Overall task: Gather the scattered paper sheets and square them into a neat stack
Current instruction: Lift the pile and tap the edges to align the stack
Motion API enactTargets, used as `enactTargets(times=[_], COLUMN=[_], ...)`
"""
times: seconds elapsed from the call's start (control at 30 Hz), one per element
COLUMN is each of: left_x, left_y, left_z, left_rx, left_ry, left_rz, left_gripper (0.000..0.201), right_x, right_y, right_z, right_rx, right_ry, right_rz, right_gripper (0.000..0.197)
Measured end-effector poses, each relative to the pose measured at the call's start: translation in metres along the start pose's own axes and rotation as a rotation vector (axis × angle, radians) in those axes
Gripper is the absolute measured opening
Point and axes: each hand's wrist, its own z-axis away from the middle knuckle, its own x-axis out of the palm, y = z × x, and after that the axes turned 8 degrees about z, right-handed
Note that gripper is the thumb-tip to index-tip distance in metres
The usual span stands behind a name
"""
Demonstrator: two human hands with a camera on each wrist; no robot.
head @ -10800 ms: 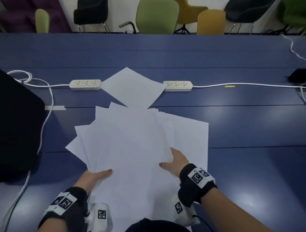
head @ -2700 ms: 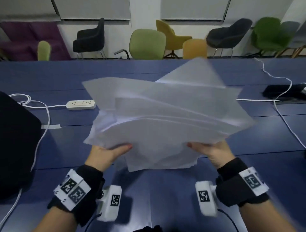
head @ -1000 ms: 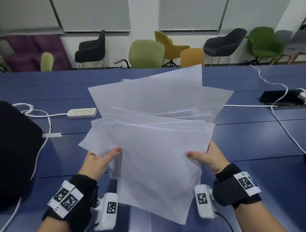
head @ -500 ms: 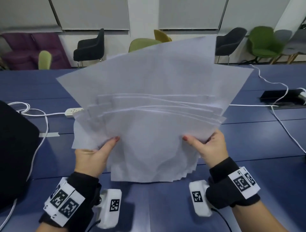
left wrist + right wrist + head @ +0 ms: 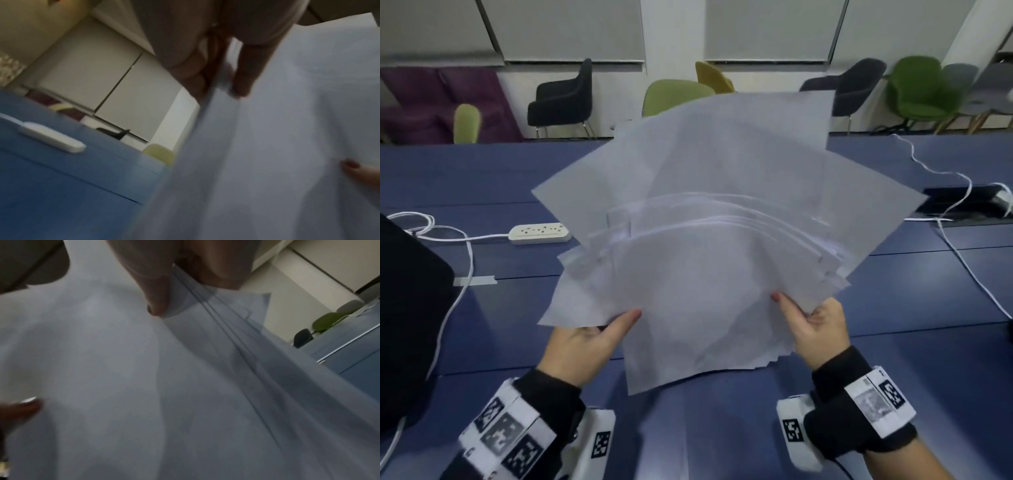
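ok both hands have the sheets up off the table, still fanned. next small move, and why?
Probably loosen the grip and tap the bundle's bottom edge down on the blue table. The paper sheets are held upright, left hand and right hand pinching the lower sides, but top edges splay at different angles and lower corners stagger. A tap should let them drop level.

White paper sheets (image 5: 709, 260) fanned, uneven, apparently upright above table

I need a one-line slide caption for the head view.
Left hand and right hand hold a fanned, uneven bundle of paper sheets above the blue table.
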Motion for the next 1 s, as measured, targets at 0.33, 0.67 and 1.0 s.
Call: enactTargets(times=[0.33, 0.67, 1.0], left_x=[0.018, 0.029, 0.007], left_y=[0.025, -0.023, -0.018], left_z=[-0.024, -0.062, -0.087], left_rx=[0.405, 0.044, 0.3], left_ry=[0.232, 0.096, 0.011], left_rz=[0.363, 0.375, 0.41], left_gripper=[0.02, 0.024, 0.035], right_x=[0.031, 0.053, 0.036], right_y=[-0.032, 0.022, 0.018], right_z=[-0.025, -0.033, -0.069], right_rx=[-0.037, 0.325, 0.223], right_ry=[0.111, -0.012, -0.066], right_rz=[-0.149, -0.158, -0.161], right_gripper=[0.022, 0.02, 0.06])
